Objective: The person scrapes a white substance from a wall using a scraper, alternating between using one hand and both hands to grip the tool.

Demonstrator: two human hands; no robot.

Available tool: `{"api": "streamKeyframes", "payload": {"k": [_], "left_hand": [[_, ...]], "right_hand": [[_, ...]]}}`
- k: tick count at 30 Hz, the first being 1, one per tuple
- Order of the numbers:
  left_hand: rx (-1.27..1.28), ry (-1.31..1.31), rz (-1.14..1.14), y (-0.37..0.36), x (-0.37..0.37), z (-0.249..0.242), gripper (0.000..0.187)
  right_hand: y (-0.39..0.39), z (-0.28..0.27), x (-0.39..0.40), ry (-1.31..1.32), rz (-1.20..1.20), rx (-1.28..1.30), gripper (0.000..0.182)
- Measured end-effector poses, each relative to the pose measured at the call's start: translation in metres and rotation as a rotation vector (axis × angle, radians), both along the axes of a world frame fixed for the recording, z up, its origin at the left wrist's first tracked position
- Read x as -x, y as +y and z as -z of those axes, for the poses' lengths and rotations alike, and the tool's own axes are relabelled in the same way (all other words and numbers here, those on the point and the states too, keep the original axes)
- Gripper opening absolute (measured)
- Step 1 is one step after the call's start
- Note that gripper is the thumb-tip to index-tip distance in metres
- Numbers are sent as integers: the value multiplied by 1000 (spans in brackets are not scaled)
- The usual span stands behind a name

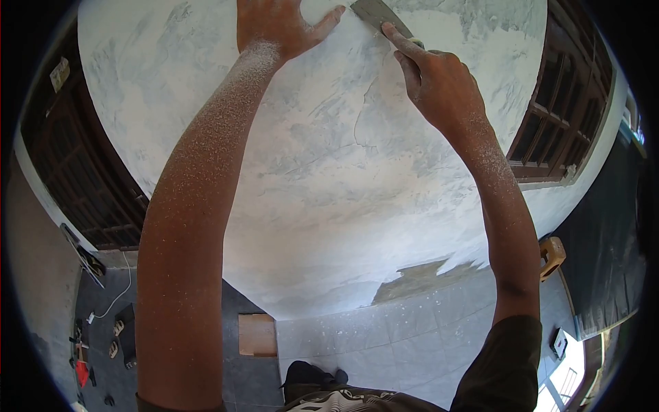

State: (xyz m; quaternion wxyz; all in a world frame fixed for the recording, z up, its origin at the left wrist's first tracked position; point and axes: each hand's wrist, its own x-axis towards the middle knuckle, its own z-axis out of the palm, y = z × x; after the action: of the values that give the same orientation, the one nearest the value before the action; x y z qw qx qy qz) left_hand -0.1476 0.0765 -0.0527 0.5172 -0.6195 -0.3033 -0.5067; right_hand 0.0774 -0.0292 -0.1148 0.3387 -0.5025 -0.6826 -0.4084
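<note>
You have two hands up on one wall (329, 172), and there is one scraper (379, 15) between them. Two dark wooden window frames stand beside the wall, one on the left (82, 185) and one on the right (556, 117).

Your right hand (439, 79) is closed around the scraper handle, and the forefinger lies straight along the blade. The blade is flat against the plaster at the far top of the view, and its upper part is cut off by the picture edge.

Your left hand (274, 24) is open and holds nothing; the palm rests on the wall and the thumb is spread toward the blade, just beside it. White dust covers both forearms.

Near your feet, one small wooden board (257, 334) lies on the tiled floor (412, 336), and one yellowish tool (551, 255) lies at the right.
</note>
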Motion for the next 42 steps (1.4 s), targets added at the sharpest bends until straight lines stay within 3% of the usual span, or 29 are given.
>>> {"api": "streamKeyframes", "payload": {"k": [7, 16, 34, 42], "left_hand": [[39, -6, -19, -7, 3, 1, 89], [1, 3, -52, 1, -1, -6, 89], [-4, -1, -67, 1, -1, -7, 89], [0, -2, -63, 2, 2, -8, 89]], "right_hand": [[-8, 6, -7, 12, 40, 56, 38], [18, -14, -25, -14, -131, 23, 41], [17, -15, -33, -113, -68, 6, 39], [15, -14, -44, -128, -53, 51, 46]]}}
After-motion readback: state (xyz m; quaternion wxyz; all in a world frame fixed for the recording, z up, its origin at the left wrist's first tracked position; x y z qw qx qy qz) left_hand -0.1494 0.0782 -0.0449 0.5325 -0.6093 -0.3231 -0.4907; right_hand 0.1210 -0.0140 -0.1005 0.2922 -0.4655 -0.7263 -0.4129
